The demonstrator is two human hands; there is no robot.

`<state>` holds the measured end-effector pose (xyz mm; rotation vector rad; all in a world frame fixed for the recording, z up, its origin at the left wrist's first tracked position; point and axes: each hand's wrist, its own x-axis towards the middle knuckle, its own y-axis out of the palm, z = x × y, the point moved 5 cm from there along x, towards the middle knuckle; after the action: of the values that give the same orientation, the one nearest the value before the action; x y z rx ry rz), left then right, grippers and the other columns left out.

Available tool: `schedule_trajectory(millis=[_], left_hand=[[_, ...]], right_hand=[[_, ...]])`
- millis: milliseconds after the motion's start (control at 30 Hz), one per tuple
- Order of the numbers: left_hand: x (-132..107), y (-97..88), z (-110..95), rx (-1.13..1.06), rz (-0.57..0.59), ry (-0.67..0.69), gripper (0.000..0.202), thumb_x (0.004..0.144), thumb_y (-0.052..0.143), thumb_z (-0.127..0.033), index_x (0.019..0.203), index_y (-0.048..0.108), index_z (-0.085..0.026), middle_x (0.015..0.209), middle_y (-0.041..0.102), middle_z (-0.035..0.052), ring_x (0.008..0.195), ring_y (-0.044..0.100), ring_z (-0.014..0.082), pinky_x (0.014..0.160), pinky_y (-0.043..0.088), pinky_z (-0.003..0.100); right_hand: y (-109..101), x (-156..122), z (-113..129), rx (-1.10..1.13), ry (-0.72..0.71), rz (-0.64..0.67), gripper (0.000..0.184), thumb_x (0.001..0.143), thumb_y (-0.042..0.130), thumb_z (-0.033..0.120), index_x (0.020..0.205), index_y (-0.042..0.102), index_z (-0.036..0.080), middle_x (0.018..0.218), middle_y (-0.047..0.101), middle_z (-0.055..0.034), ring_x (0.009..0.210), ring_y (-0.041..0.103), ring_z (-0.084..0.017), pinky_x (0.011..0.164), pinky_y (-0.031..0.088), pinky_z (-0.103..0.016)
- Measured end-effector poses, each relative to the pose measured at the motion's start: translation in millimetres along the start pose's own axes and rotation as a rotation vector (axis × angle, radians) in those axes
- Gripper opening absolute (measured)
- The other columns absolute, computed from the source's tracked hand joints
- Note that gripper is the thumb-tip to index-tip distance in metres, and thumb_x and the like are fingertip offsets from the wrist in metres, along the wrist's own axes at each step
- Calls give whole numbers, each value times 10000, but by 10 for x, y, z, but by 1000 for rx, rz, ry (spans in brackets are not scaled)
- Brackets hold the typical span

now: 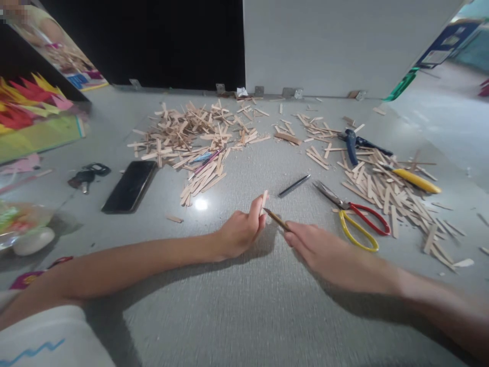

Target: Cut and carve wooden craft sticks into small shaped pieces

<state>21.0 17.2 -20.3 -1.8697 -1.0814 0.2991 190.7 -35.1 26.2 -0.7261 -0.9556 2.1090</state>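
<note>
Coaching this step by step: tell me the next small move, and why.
Probably ease the pointed tool in the right hand onto the stick pinched in the left hand: its tip points at the stick, close beside it; contact is unclear.

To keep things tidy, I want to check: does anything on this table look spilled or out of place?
Yes. Wooden sticks lie scattered in loose heaps across the grey table. At the right, a yellow-handled tool lies among them and the scissors beside them.
</note>
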Motion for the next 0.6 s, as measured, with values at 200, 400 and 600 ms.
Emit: schedule_trajectory(millis=[200,400,600], left_hand=[[-9,38,20,-8,-2,0,519,1125,262,-327,1561,325,-52,694,659,-5,445,530,127,523,426,243],[4,50,-2,100,-35,51,508,1116,252,-296,1569,314,-74,989,777,141,548,651,149,555,490,265],[10,67,12,55,-16,26,520,1116,248,-312,1576,301,-74,937,775,124,516,624,149,537,485,264]], right_hand=[[58,-13,-44,-14,97,-57,315,1090,435,302,1228,716,269,857,723,-92,857,688,-291,703,493,-405],[-57,27,-29,-83,22,-34,331,1102,417,281,1172,740,273,886,755,-75,766,693,-242,682,512,-366],[-115,63,156,-842,-73,101,372,993,509,146,1181,798,286,966,800,-53,619,633,-158,506,372,-245]])
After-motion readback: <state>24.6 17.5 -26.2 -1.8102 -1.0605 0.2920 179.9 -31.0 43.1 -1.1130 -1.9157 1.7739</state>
